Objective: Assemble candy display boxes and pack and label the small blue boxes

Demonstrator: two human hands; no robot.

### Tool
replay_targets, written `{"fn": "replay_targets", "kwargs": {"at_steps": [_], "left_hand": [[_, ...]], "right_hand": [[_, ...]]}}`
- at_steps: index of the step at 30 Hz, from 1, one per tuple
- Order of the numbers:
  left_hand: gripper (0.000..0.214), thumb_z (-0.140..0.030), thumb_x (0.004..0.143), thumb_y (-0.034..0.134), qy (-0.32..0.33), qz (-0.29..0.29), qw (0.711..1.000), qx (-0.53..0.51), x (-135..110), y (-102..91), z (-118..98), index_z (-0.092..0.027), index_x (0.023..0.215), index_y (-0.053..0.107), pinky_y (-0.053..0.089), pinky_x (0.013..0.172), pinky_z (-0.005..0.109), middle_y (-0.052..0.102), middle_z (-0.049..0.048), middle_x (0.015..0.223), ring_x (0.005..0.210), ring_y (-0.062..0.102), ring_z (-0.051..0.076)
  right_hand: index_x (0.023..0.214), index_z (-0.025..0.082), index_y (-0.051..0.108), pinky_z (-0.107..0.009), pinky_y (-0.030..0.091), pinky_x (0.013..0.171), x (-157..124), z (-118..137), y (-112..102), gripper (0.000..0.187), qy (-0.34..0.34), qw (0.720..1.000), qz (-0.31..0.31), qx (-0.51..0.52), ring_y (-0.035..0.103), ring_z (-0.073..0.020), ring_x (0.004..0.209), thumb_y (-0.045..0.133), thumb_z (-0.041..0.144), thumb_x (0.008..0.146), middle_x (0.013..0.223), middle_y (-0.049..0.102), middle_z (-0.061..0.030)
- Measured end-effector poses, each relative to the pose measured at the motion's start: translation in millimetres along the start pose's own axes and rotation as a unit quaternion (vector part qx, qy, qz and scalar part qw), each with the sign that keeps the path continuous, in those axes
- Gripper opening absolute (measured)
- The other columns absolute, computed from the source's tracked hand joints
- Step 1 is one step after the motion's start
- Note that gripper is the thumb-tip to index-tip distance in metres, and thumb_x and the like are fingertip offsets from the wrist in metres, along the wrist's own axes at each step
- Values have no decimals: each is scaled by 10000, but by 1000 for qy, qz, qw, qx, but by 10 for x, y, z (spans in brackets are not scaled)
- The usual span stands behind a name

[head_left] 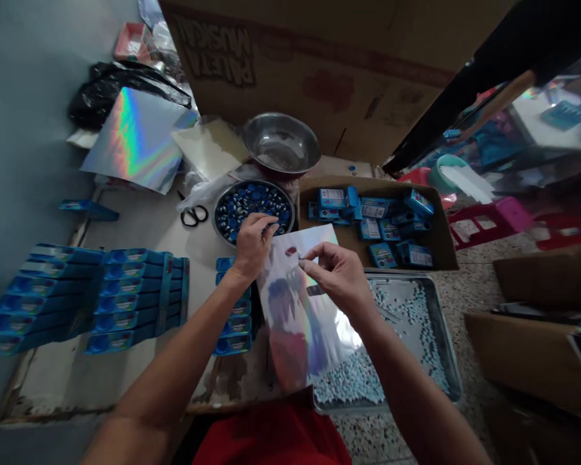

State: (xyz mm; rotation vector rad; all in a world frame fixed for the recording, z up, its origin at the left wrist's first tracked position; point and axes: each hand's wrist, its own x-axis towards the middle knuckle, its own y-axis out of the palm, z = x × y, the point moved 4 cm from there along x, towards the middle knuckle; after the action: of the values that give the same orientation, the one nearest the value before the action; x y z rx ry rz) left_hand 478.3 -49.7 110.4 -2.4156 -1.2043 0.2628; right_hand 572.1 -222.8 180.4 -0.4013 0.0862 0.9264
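Observation:
My left hand [254, 240] is over the near right side of a round metal bowl [221, 240] of small dark blue caps [242, 203]. Its fingers are bent together, and what they pinch, if anything, is hidden. Above a shiny holographic sheet [290, 323], my right hand [336, 268] has thumb and fingertips pressed together on something too small to make out. The sheet slants between my forearms, partly covering a metal tray [450, 349] of small pale blue pellets [351, 381]. A small dark red spot [291, 251] shows on the sheet near my fingertips.
Rows of blue boxes [119, 303] stand at the left. A cardboard box [450, 248] of blue packets is at the right. Beyond lie black scissors [193, 216], an empty steel basin [281, 142] and more shiny sheets [140, 139]. A large carton [319, 71] blocks the back.

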Motion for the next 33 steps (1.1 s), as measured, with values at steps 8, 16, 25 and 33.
{"fn": "replay_targets", "kwargs": {"at_steps": [8, 16, 25, 33], "left_hand": [[716, -800, 813, 551, -264, 135, 823, -484, -628, -748, 332, -151, 1075, 698, 580, 914, 441, 740, 156, 1047, 1012, 708, 271], [396, -476, 722, 846, -275, 69, 785, -551, -1006, -1676, 687, -167, 939, 725, 572, 922, 364, 754, 82, 950, 935, 717, 207], [312, -457, 742, 798, -265, -144, 883, -361, -1511, -3132, 1331, -176, 799, 674, 550, 730, 295, 690, 15, 765, 699, 638, 144], [243, -413, 836, 676, -203, -253, 946, -19, -1530, -4577, 2226, -176, 791, 712, 462, 692, 261, 716, 21, 761, 714, 629, 159]], "right_hand": [[714, 201, 682, -243, 450, 522, 156, 429, 918, 283, 84, 975, 124, 165, 425, -75, 502, 836, 432, 663, 604, 561, 45], [710, 217, 664, -312, 547, 589, -1, 662, 1811, 301, 150, 957, 172, 179, 459, -98, 490, 869, 424, 634, 573, 539, 57], [702, 191, 683, -268, 449, 522, -181, 590, 3454, 331, 97, 979, 147, 104, 559, -151, 563, 828, 488, 698, 651, 637, -9], [772, 236, 708, -263, 391, 569, -30, 833, 5158, 273, -94, 972, 92, -195, 598, -186, 630, 595, 468, 860, 669, 678, -25]]}}
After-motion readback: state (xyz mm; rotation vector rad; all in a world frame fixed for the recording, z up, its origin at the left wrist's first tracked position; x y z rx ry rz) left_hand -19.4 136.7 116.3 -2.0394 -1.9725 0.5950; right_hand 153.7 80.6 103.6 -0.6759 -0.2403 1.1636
